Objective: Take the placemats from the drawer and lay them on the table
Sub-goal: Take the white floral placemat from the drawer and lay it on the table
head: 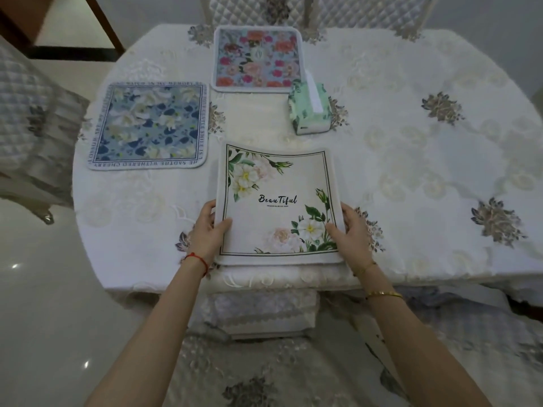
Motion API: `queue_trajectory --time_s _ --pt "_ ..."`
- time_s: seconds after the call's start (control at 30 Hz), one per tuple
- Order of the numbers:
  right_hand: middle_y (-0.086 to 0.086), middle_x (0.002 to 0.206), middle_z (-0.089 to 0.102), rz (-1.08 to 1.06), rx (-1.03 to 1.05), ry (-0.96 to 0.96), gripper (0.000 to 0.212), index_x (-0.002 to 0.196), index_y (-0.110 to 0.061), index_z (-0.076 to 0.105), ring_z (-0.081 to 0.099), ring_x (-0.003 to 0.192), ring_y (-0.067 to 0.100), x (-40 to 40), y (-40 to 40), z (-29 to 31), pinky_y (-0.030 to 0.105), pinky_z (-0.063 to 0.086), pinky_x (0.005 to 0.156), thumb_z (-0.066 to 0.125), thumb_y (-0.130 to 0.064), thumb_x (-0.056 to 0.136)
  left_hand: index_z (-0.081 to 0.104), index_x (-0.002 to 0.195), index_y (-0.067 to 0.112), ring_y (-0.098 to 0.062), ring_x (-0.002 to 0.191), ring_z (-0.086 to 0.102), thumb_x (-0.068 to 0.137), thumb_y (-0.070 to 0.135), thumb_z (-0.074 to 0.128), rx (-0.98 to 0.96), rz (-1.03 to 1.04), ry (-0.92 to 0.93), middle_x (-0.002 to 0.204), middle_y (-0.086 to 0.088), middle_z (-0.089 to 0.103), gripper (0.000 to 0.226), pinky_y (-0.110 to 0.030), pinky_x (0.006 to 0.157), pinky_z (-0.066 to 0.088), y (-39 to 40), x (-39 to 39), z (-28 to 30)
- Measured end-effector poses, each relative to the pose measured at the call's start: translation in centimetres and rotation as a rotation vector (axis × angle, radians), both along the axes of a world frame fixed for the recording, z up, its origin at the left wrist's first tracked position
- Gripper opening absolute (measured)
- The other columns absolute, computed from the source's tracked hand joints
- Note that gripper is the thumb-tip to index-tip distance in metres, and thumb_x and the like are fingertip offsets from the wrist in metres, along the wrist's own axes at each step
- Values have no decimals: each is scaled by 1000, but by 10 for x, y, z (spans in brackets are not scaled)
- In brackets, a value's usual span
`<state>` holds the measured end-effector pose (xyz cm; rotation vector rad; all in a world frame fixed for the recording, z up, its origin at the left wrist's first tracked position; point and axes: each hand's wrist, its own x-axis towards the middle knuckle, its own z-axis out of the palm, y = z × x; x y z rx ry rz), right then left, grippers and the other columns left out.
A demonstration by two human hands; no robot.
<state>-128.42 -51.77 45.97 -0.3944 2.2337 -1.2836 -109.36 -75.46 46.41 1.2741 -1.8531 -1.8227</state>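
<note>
Both hands grip the white floral placemat (276, 201) at its side edges, left hand (207, 230) and right hand (352, 230), fingers pinching; it looks light, floppy, best held by opposite edges above the worktop (426, 171).

The white placemat (277, 201) at 6 o'clock carries white and pink blooms with green leaves, a thin dark border line and black script reading "Beautiful". At 9 o'clock, the blue placemat (148, 126) shows cream flowers on navy, edged with lettering. At 12 o'clock, the pink-flowered placemat (257, 58) has red, orange and pink blossoms on pale blue, white-rimmed. The tissue pack (308, 111) is mint green with leaves. The tablecloth (411, 171) is cream with grey-brown floral motifs.
</note>
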Motion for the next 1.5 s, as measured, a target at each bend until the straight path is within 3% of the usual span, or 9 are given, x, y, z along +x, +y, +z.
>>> queue_trajectory --time_s 0.2,0.4,0.6,0.83,0.97,1.1,1.27,1.37,1.5 --pt "2 130 61 -34 8 0 54 141 -17 44 61 115 17 2 -1 -9 45 49 102 63 -22 90 47 130 23 -26 121 56 88 21 63 11 -13 -53 129 -8 60 45 -48 103 46 -6 5 -15" --pt "3 131 60 -37 44 50 57 140 -21 43 59 118 21 1 0 -17 47 49 101 61 -31 87 38 143 19 -23 120 57 91 9 61 7 7 -41 135 -10 56 57 -43 101 49 -3 2 -12" --pt "6 132 59 -54 85 125 51 140 -12 44 56 120 24 6 -5 -15 46 45 104 60 -16 91 37 145 25 -22 125 53 90 13 62 -77 -29 -52 135 -4 57 61 -47 103 47 -4 4 -16" --pt "7 137 55 -55 108 146 64 143 -14 41 52 125 26 8 -5 -20 49 44 106 53 -37 84 37 145 28 -16 121 56 89 13 62 -117 -34 -52 133 1 59 63 -43 103 47 -3 3 -16" --pt "6 139 54 -37 112 209 57 144 -12 40 51 127 23 9 -4 -22 48 42 108 60 -20 90 39 146 26 -13 111 57 86 17 68 -217 -8 -100 126 2 59 67 -29 100 46 -4 4 -15" --pt "8 127 55 -20 145 347 56 139 -9 45 51 117 22 9 -1 -22 43 44 103 66 -18 88 44 143 19 -11 96 59 81 13 73 -363 -31 -157 113 4 62 68 -3 83 42 -6 4 -13" --pt "13 114 53 -13 370 631 55 130 -6 54 49 101 28 1 -2 -24 42 45 91 67 -30 83 42 144 13 -23 118 50 84 22 70 -582 -131 -248 128 -7 54 67 -39 103 43 -18 2 -23" --pt "13 121 54 10 322 727 51 130 -6 54 49 109 28 -10 -26 -18 39 41 93 59 -31 85 42 143 9 -29 128 42 88 21 63 -722 -152 -270 137 -13 48 61 -40 109 36 -25 -10 -25" --pt "12 141 49 214 269 746 54 138 -8 48 39 135 33 -36 -82 -17 50 32 111 45 -35 91 44 139 5 -29 130 41 91 14 57 -908 -235 -175 140 -15 46 51 -38 112 33 -39 -49 -25"
